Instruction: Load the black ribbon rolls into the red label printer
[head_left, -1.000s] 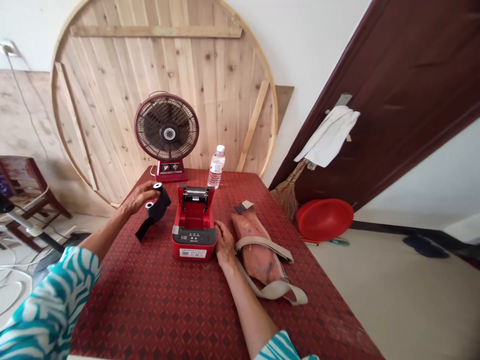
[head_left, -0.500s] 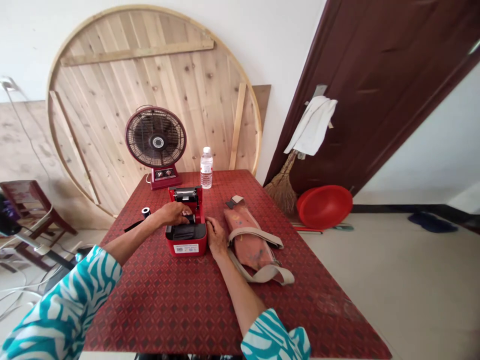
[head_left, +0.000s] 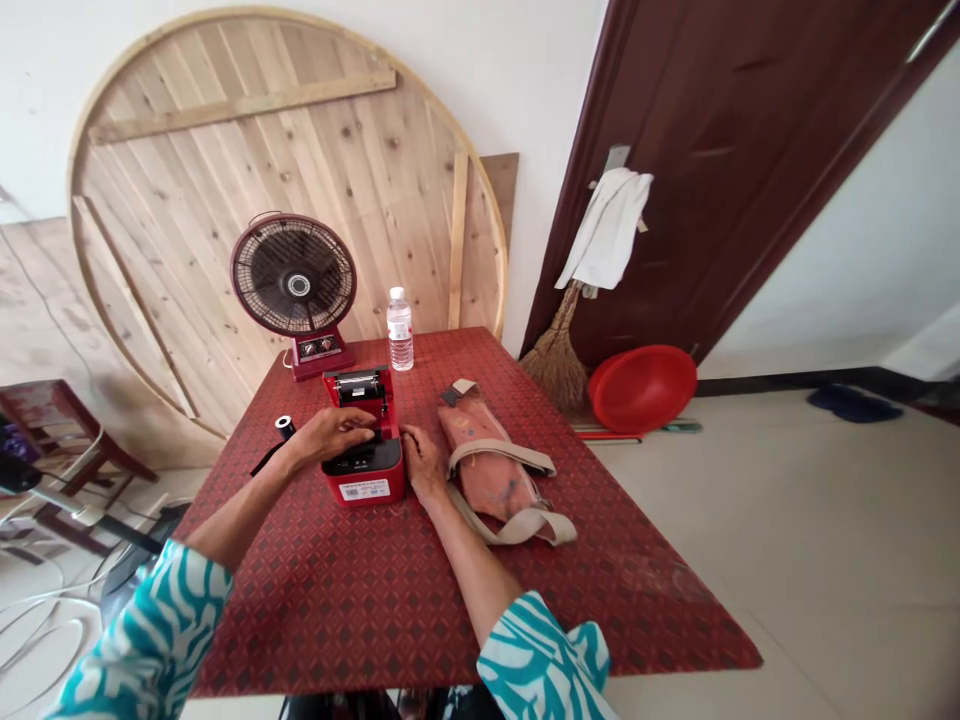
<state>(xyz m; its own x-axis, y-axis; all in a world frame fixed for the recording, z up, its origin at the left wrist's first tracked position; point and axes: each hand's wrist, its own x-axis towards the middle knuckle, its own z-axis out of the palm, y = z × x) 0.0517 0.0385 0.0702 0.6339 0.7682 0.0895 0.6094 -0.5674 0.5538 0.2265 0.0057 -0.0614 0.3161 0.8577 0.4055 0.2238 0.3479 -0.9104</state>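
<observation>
A red-clothed table (head_left: pixel 360 600) is seen from above, with two bare forearms in teal-and-white patterned sleeves stretched across it. A small red label printer (head_left: pixel 365 480) is set toward the far middle of the table, with its lid (head_left: pixel 358 385) raised upright at the far side. The left hand (head_left: pixel 330 432) is laid over the printer's open bay from the left, with the fingers curled down into it. Whether anything is pinched beneath them cannot be told, since the bay is covered by the hand. The right hand (head_left: pixel 420 462) is pressed against the right side of the printer, its fingers loosely bent and nothing closed within it.

A black spool (head_left: pixel 284 425) is stood on the cloth just left of the left wrist, and a dark strip is trailed from it toward the near left. A worn orange-brown bag (head_left: pixel 487 470) with a pale strap is laid just right of the right hand.

At the far edge of the table a dark red desk fan (head_left: pixel 294 285) is placed, with a clear water bottle (head_left: pixel 400 330) to its right. A large round wooden panel (head_left: pixel 225 150) is leaned against the wall behind them. To the right a dark brown door (head_left: pixel 712 150) is seen, with a white cloth (head_left: pixel 607 230) hung on its handle. A broom (head_left: pixel 559 365) and a red basin (head_left: pixel 643 388) are set on the floor at its foot.
</observation>
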